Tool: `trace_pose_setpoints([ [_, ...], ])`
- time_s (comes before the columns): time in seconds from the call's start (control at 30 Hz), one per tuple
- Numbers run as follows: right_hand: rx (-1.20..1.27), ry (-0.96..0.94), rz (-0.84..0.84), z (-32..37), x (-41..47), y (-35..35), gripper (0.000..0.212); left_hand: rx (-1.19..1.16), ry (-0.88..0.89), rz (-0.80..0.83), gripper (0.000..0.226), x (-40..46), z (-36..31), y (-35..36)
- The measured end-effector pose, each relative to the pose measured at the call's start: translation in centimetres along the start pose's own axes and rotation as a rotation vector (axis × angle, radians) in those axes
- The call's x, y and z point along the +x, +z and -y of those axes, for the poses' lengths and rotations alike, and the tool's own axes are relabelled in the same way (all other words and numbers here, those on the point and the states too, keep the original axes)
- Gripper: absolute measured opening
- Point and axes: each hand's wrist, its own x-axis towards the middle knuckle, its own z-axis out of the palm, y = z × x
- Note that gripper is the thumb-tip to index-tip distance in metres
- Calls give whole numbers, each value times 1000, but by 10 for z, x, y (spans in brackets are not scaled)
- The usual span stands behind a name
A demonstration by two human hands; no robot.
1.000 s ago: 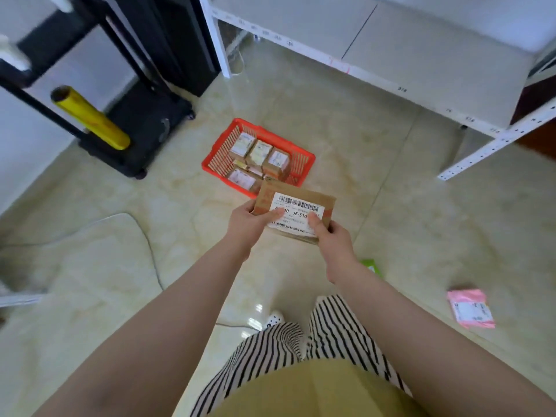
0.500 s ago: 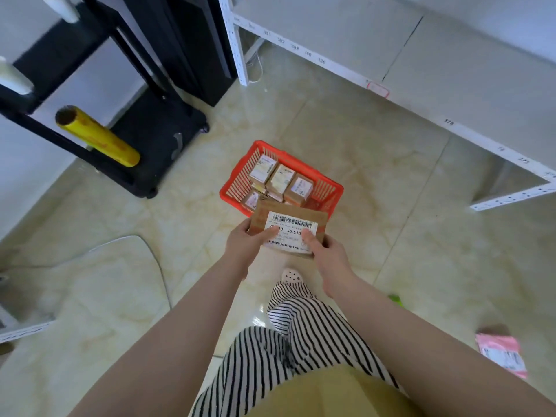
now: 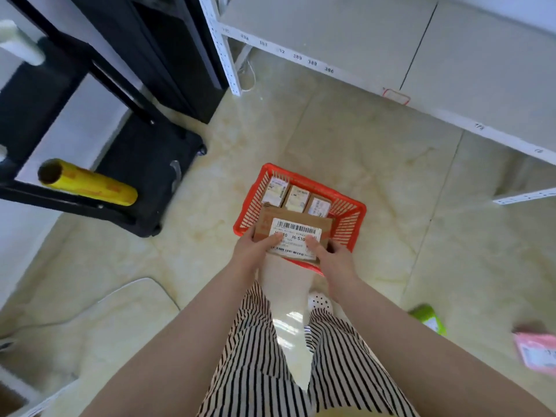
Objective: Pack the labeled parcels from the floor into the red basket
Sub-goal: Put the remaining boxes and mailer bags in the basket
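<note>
A flat brown cardboard parcel (image 3: 296, 228) with a white barcode label is held level over the near half of the red basket (image 3: 350, 218). My left hand (image 3: 254, 251) grips its near left edge, thumb on the label. My right hand (image 3: 332, 260) grips its near right edge. Three small labeled boxes (image 3: 296, 198) stand side by side along the basket's far wall. The basket's near contents are hidden under the parcel. A pink labeled parcel (image 3: 537, 352) and a green parcel (image 3: 427, 319) lie on the floor at the right.
A white metal shelf unit (image 3: 391, 55) runs along the back and right, with a leg (image 3: 224, 46) behind the basket. A black wheeled rack (image 3: 144, 164) with a yellow film roll (image 3: 87, 186) stands at the left. A thin cable (image 3: 132, 285) loops over the tile floor.
I have stepped closer to the basket. The brown parcel, held in both hands throughout, has moved forward from short of the basket to over its near half.
</note>
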Motion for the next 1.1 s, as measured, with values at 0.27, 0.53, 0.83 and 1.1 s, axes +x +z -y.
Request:
trace_pose_setpoints([
  [0.27,87,23,-95,-32,76,81,21,180,-93,76,45,104,-7,-51],
  [0.53,115,110,-147,-118,212,109,39,356,-132,16,54,244,79,-64],
  [0.83,-26,154,-167,-206,357,126,45,697,-69,-14,39,381,159,-69],
  [1.1,-58,153,-161,-232,426,139,28,687,-116,-4,42,445,190,-75],
])
